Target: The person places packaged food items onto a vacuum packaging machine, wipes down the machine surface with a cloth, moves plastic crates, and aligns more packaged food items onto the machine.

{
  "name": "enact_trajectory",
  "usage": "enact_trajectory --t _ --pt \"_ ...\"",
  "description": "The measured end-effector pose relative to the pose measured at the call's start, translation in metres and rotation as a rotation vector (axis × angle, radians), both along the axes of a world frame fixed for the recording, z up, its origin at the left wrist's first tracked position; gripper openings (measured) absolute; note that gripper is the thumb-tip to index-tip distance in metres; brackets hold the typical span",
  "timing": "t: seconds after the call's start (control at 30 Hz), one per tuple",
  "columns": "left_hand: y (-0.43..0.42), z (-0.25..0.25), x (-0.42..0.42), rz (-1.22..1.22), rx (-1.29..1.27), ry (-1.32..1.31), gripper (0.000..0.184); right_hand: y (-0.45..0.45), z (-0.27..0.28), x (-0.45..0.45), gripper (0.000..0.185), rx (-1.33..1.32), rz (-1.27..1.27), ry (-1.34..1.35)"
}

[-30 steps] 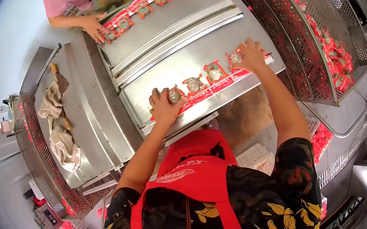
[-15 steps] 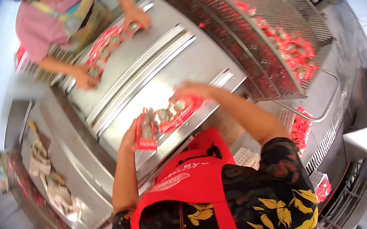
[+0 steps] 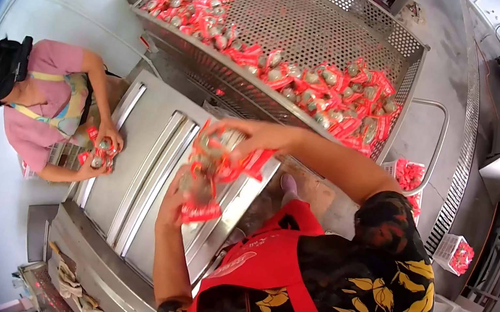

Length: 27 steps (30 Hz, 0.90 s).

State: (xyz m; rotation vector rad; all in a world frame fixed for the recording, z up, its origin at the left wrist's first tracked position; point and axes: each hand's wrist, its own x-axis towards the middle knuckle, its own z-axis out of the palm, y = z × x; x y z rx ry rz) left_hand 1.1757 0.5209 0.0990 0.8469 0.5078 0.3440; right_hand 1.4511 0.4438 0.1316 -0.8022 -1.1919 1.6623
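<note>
Several red-and-clear packets (image 3: 203,178) are bunched between my hands above the steel machine top (image 3: 153,199). My left hand (image 3: 174,199) is wrapped round the lower left side of the bunch. From the upper right, my right hand (image 3: 253,138) grips the other packets, its fingers over them. Motion blurs the packets, so their number and exact contents cannot be made out. Beneath the bunch, long metal sealing bars (image 3: 151,172) run across the machine.
A large perforated metal bin (image 3: 287,10) holding many red packets (image 3: 332,97) stands beyond the machine. At the left, a co-worker (image 3: 51,99) gathers packets (image 3: 103,152) with both hands. White crates (image 3: 449,251) stand on the floor at right. Cloths (image 3: 70,281) lie lower left.
The packets lay in a row along the machine edge; my hands have pushed them together and lifted them. The view has turned toward the bin. The co-worker's packets are also bunched together now.
</note>
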Motion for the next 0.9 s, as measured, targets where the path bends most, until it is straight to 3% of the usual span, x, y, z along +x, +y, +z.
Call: enact_trajectory --t 0.07,0.13,0.17,0.2,0.27,0.3,0.33,0.37,0.4,0.43,0.47,0.53,0.57,0.63,0.67,0.73,0.77,0.83,0.87,0.9 --pt "0.008 0.001 0.074 -0.048 0.140 0.003 0.075 -0.021 0.010 0.070 0.080 -0.039 -0.228 -0.020" --pt "0.003 0.026 0.157 -0.117 0.230 0.046 0.062 -0.042 0.010 0.141 0.082 -0.045 -0.441 -0.071" --pt "0.013 0.009 0.197 -0.152 0.535 0.032 0.055 -0.056 0.014 0.173 0.076 -0.138 -0.519 0.006" --pt "0.009 0.012 0.239 -0.161 0.673 0.071 0.055 -0.061 0.005 0.208 0.075 -0.138 -0.604 -0.056" --pt "0.005 -0.018 0.306 -0.127 0.977 0.090 0.059 -0.067 -0.015 0.267 0.067 -0.097 -0.777 -0.440" --pt "0.006 -0.027 0.334 -0.184 1.258 0.114 0.060 -0.070 -0.037 0.290 0.061 -0.088 -0.881 -0.527" --pt "0.002 -0.039 0.358 -0.268 1.152 0.113 0.067 -0.067 -0.037 0.296 0.057 -0.149 -0.933 -0.599" --pt "-0.004 -0.057 0.375 -0.196 1.394 0.188 0.070 -0.065 -0.097 0.342 0.056 0.052 -0.913 -0.770" --pt "-0.007 -0.093 0.390 -0.255 1.381 0.303 0.075 -0.061 -0.103 0.353 0.057 0.033 -0.800 -0.766" --pt "-0.014 -0.083 0.391 -0.306 1.373 0.534 0.075 -0.053 -0.115 0.357 0.058 0.042 -0.865 -1.003" --pt "-0.020 -0.084 0.399 -0.288 1.240 0.712 0.075 -0.044 -0.137 0.376 0.058 0.120 -0.771 -0.992" --pt "-0.029 -0.089 0.408 -0.310 1.403 0.981 0.074 -0.025 -0.173 0.399 0.055 0.229 -0.746 -1.351" --pt "-0.034 -0.093 0.412 -0.290 1.368 1.021 0.074 -0.011 -0.175 0.392 0.055 0.246 -0.701 -1.331" --pt "-0.049 -0.094 0.415 -0.156 1.519 1.141 0.073 0.008 -0.176 0.381 0.051 0.038 -0.679 -1.669" --pt "-0.054 -0.089 0.406 -0.147 1.490 1.167 0.073 0.022 -0.187 0.387 0.051 0.052 -0.644 -1.662" --pt "-0.064 -0.068 0.375 0.118 1.699 0.755 0.071 0.050 -0.223 0.414 0.047 -0.110 -0.264 -1.507" --pt "-0.068 -0.064 0.362 0.131 1.696 0.787 0.071 0.048 -0.234 0.409 0.045 0.113 -0.330 -1.396" --pt "-0.062 -0.055 0.322 0.201 1.545 0.433 0.067 0.055 -0.257 0.422 0.041 0.040 -0.358 -1.369" --pt "-0.057 -0.051 0.293 0.220 1.578 0.487 0.067 0.055 -0.264 0.432 0.046 -0.015 -0.307 -1.296" --pt "-0.055 -0.049 0.261 0.279 1.455 0.437 0.064 0.054 -0.256 0.430 0.055 -0.185 -0.301 -1.035"
